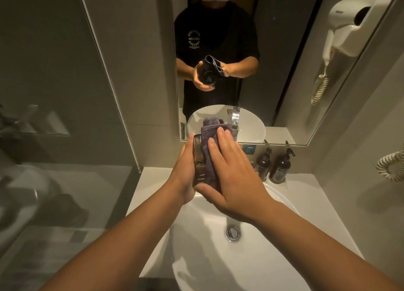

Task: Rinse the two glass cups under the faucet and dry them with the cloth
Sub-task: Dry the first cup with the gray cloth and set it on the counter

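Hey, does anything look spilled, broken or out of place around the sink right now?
Nothing stands out. The left hand holds a glass cup above the sink while the right hand holds the cloth around it. Two pump bottles stand upright behind. Only one cup shows.

Bathroom, hotel-type; white basin (218, 269) with drain (233, 233); wall mirror (284, 72) above; wall-mounted hair dryer (349, 28), coiled cord; two dark pump bottles (279, 168); glass shower screen (54, 93) at left.
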A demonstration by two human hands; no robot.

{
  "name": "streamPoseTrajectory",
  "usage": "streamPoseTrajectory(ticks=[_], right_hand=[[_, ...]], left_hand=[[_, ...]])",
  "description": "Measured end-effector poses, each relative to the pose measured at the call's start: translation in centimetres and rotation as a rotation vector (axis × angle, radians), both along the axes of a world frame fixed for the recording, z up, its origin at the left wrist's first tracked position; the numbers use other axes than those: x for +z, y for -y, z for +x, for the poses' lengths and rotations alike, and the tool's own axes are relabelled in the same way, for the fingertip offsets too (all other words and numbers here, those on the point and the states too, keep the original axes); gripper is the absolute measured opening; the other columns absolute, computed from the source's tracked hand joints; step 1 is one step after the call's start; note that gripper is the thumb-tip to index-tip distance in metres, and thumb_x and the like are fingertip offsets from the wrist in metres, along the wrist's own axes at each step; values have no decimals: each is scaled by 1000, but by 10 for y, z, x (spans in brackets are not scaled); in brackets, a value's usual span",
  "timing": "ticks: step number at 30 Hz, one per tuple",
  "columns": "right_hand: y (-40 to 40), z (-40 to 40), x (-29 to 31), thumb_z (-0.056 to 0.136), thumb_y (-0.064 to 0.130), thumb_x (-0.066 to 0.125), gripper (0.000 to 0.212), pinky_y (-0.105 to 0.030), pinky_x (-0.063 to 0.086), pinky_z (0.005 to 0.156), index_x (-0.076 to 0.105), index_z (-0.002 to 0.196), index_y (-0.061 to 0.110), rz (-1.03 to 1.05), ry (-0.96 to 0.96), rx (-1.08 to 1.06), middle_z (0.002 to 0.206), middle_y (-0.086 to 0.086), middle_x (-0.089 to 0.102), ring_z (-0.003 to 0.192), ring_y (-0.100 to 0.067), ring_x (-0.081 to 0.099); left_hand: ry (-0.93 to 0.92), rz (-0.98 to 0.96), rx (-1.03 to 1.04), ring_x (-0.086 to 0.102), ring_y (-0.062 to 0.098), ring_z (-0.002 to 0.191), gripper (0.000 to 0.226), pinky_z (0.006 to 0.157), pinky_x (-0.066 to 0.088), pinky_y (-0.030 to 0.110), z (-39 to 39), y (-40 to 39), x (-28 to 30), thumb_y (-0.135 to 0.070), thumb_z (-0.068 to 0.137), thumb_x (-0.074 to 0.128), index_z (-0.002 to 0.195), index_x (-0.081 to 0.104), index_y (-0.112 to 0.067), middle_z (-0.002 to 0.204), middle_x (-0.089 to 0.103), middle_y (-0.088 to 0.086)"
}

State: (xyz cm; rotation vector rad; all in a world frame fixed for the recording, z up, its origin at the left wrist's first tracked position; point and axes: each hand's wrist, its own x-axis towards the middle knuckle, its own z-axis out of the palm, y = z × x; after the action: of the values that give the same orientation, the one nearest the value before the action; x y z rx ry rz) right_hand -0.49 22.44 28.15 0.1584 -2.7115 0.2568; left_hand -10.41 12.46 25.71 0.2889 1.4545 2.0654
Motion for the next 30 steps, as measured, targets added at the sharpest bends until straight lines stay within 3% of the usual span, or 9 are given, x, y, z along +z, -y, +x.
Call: streamPoseTrajectory(ticks=[3, 5, 9, 14, 18, 20, 23, 26, 30], right_hand=[[9, -1, -2, 94, 62, 29, 80, -42, 0, 115, 21, 152, 8, 7, -70, -33, 161, -17, 14, 148, -27, 1], [12, -2, -1, 97, 51, 29, 69, -34, -1, 116, 25, 151, 9, -52, -119, -39, 160, -14, 18, 147, -22, 2], [7, -7, 6, 98, 41, 24, 61, -12, -1, 115, 20, 153, 15, -434, -110, 22, 162, -1, 10, 147, -5, 1], [-2, -15, 8, 100, 40, 22, 57, -35, 16, 122, 15, 155, 28, -888, -67, 96, 161, 14, 15, 146, 3, 12], [-5, -20, 0, 98, 50, 26, 56, -46, 23, 119, 18, 153, 39, -1158, 0, 164, 158, 21, 23, 145, -2, 21], [-6, -19, -6, 98, 49, 29, 56, -47, 27, 117, 18, 152, 41, -1117, -39, 96, 157, 19, 27, 144, -4, 25], [-9, -17, -9, 98, 47, 30, 60, -38, 23, 120, 13, 154, 35, -908, -145, -1, 160, 15, 20, 145, -1, 19], [-16, -14, -4, 97, 46, 30, 63, -13, 10, 116, 13, 155, 28, -658, -238, -13, 162, 12, 11, 146, 3, 9], [-19, -8, 1, 97, 43, 30, 66, -14, 5, 117, 12, 155, 15, -443, -224, -38, 163, -1, 7, 149, -7, 3]], left_hand=[[22, 5, 60, 64, 24, 121, 63, 104, 49, 44, 4, -3, -2, -71, 95, 30, 132, 61, -31, 128, 69, 3], [16, 19, 85, 66, 22, 116, 59, 98, 53, 41, 7, -2, -4, -66, 98, 30, 128, 65, -29, 122, 72, 2], [42, 116, 71, 68, 28, 113, 59, 95, 53, 44, 8, 4, 0, -59, 98, 38, 124, 68, -17, 121, 71, 12], [112, 364, -53, 66, 32, 111, 64, 88, 56, 43, 7, 11, 9, -56, 87, 57, 130, 63, -9, 122, 67, 16], [97, 300, -51, 62, 31, 118, 66, 91, 53, 43, 3, 13, 8, -56, 92, 52, 138, 56, -8, 130, 63, 15], [-14, 115, 79, 69, 23, 100, 58, 80, 57, 35, -2, 8, 6, -62, 86, 54, 117, 69, -16, 105, 75, 3], [-73, -14, 292, 71, 20, 74, 41, 59, 58, 26, -8, 3, 3, -46, 102, 43, 89, 73, -21, 76, 75, -3], [48, 126, 181, 75, 26, 91, 65, 65, 60, 31, -12, 13, 7, -65, 97, 29, 104, 73, -18, 101, 77, 12], [31, 201, -12, 72, 26, 103, 82, 76, 59, 35, -4, 12, 20, -80, 75, 46, 124, 65, -16, 117, 73, 13]])
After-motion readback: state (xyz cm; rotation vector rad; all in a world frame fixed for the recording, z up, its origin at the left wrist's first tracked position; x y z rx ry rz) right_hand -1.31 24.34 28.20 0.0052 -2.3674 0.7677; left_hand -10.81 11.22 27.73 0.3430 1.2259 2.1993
